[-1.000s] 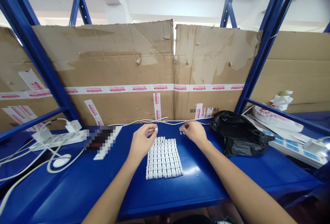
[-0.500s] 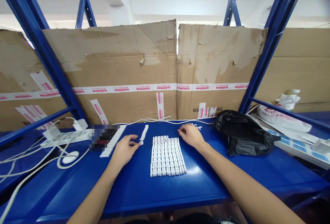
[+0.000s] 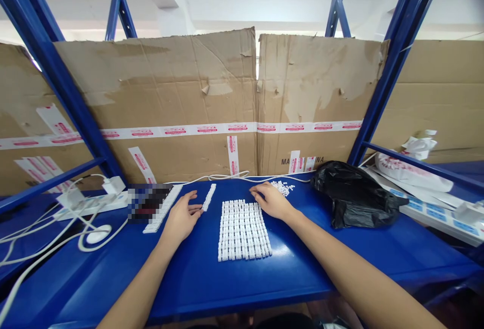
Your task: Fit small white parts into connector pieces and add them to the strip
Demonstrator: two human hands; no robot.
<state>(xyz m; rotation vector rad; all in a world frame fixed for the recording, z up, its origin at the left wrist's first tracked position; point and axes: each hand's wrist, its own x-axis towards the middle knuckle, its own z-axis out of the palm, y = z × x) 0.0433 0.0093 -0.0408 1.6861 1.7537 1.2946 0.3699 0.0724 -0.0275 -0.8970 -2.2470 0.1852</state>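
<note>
Head cam: right hand [image 3: 271, 200] now 9 o'clock of white bits [image 3: 283, 188], pinched, contents unclear; left hand [image 3: 182, 214] open by white strip [image 3: 209, 197].

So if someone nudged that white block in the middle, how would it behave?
The white block would probably slide easily, as the blue table looks smooth and glossy. Its rows might drift apart, since they look like separate strips. Lying flat, it seems unlikely to roll or tip.
</note>
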